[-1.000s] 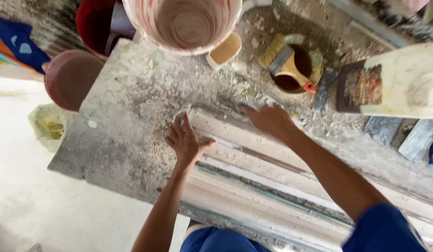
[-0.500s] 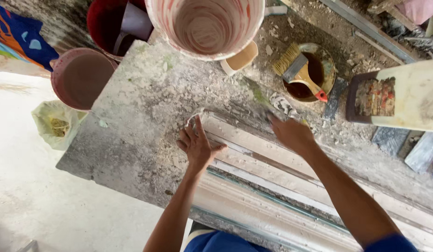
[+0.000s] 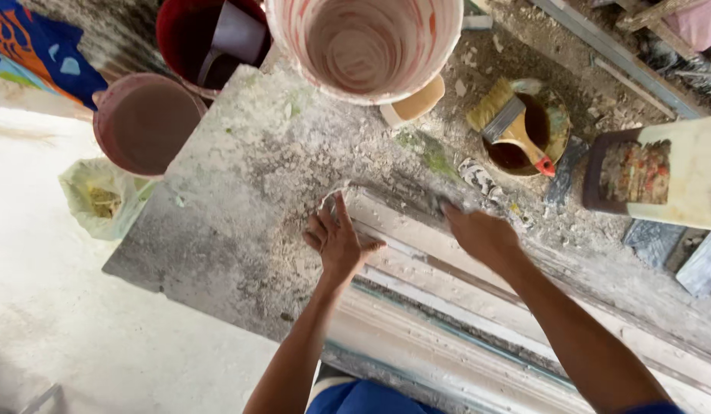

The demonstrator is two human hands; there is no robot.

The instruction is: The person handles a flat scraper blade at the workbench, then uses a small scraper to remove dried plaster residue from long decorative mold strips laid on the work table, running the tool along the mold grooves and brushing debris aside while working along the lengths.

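Still flat on the plaster moulding [image 3: 478, 307], both hands [image 3: 336, 241] keep fingers spread.

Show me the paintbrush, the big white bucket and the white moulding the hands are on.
paintbrush [image 3: 515, 126], head view, on the ferrule above the handle
white bucket [image 3: 325, 80], head view, on its near rim
moulding [image 3: 417, 253], head view, on a ridge between the hands

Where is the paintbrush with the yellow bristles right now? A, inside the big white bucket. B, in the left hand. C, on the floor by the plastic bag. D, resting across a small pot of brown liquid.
D: the paintbrush lies across the rim of the small pot, away from both hands.
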